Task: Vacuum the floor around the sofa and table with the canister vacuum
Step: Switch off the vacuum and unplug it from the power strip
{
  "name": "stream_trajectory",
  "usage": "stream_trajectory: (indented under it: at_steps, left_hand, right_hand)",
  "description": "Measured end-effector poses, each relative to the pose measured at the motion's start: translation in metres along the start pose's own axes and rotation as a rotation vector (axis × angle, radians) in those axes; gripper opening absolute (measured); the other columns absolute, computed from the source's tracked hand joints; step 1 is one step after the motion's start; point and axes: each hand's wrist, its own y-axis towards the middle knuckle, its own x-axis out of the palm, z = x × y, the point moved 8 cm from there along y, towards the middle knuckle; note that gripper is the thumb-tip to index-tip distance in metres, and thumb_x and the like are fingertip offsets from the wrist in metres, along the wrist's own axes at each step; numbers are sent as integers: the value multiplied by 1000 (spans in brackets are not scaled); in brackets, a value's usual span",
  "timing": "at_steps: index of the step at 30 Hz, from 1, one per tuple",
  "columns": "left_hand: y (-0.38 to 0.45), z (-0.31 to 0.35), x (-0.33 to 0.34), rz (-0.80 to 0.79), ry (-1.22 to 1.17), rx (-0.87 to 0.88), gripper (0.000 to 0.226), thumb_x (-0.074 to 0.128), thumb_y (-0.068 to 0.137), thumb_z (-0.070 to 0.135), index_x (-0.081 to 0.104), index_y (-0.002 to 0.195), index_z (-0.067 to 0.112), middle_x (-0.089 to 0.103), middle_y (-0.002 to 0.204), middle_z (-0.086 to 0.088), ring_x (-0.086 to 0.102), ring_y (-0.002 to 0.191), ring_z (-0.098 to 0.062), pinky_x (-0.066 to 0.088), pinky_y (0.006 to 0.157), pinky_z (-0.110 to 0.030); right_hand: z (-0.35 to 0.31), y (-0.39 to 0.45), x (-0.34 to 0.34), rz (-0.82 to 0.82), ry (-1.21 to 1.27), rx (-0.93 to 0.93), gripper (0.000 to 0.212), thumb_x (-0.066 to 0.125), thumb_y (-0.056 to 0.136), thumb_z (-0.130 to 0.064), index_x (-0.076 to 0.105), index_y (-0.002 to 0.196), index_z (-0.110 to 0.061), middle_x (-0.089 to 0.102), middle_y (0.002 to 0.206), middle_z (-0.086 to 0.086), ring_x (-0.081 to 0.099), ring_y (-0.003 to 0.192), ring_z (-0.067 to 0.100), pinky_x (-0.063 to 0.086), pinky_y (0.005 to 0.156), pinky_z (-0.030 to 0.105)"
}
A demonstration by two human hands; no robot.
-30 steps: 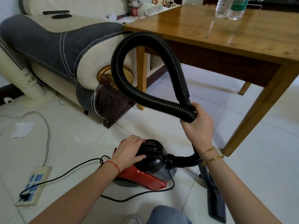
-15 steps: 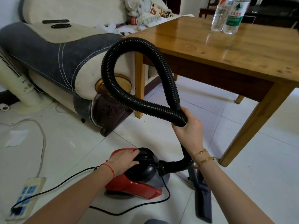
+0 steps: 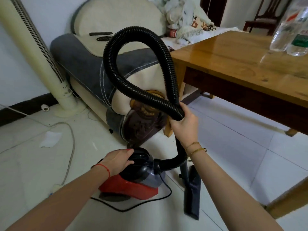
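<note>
**Both hands on vacuum, hose looped up**

- Floor nozzle: dark, flat on the tiled floor, just right of the canister.
- Canister vacuum: red base, black top, on the floor off the sofa's near end. Black power cord curls round its near side.
- Left hand: palm down on the black top, fingers spread and lightly curved over the dome. Pressing, not clamped.
- Right hand: fingers wrapped round the corrugated hose where its loop crosses itself, held above the canister.
- Hose loop rises in front of the sofa arm.
- Wooden table: near-left corner just right of the loop. Two plastic bottles by its far right edge.
- Tower fan: against the wall, left of the sofa.
</note>
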Motion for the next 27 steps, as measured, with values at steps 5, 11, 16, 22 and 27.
stream_trajectory:
  at_steps: [5,11,16,22,27]
  left_hand:
    - [17,-35,-9,41,-43,-42,41,44,99,38,42,131,13,56,124,-10,55,111,-26,44,93,-33]
    - [40,-55,2,9,-88,-72,47,45,98,39,39,137,15,54,130,-9,53,116,-25,44,97,-37]
    - [51,-55,5,3,-93,-89,50,44,99,37,35,141,13,52,132,-10,52,117,-26,44,98,-37]
    - [53,-51,4,63,-67,-44,50,45,99,38,37,139,10,54,130,-11,52,117,-26,42,98,-33]
    - [49,-43,-3,116,-15,-85,40,41,100,37,42,130,11,54,127,-8,52,115,-23,40,93,-30]
  right_hand:
    - [0,36,45,9,27,-19,47,67,77,-10,58,123,-19,67,108,-3,61,100,10,46,83,16]
    - [14,58,78,5,-31,-11,51,64,74,-12,57,124,-22,67,110,-4,62,102,12,53,88,29]
    - [22,68,94,-21,-52,-14,49,67,77,-20,55,124,-21,65,112,-3,60,103,15,53,83,32]
    - [27,70,105,-91,-79,-5,59,71,77,-28,47,130,-19,59,117,-2,55,106,13,50,84,31]
    - [24,71,115,-209,-81,-34,85,76,67,-44,34,138,-22,51,125,-3,49,118,13,50,94,35]
